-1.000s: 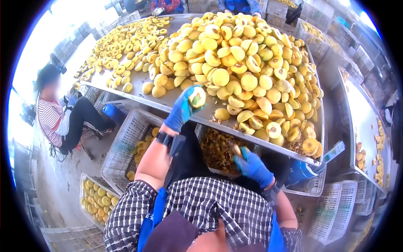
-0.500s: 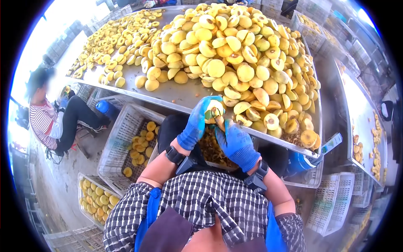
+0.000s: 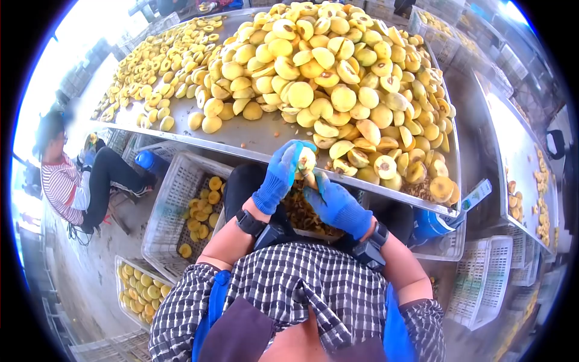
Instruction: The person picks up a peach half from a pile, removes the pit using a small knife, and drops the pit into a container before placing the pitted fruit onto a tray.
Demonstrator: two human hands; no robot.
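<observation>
My left hand [image 3: 280,178], in a blue glove, is closed around a yellow peach half [image 3: 306,158] just off the table's front edge. Its cut face is partly covered by my fingers. My right hand [image 3: 339,206], gloved alike, grips a small tool with a brownish handle [image 3: 310,181], its tip against the peach; the tip's shape is hidden. Past my hands, a large heap of peach halves [image 3: 338,96] covers much of the metal table [image 3: 259,136]. Below my hands, brown scraps [image 3: 304,211] lie in a container between my legs.
A white crate [image 3: 172,205] with some peach halves stands at my left, a fuller crate [image 3: 142,289] nearer. Empty-looking crates [image 3: 480,280] and a blue bucket [image 3: 429,226] are at right. Another person [image 3: 66,181] sits at far left. A second table [image 3: 512,151] stands right.
The peach half has turned in my left hand, and its cut face shows differently. My right hand has shifted slightly with the tool. The whole view has moved a little.
</observation>
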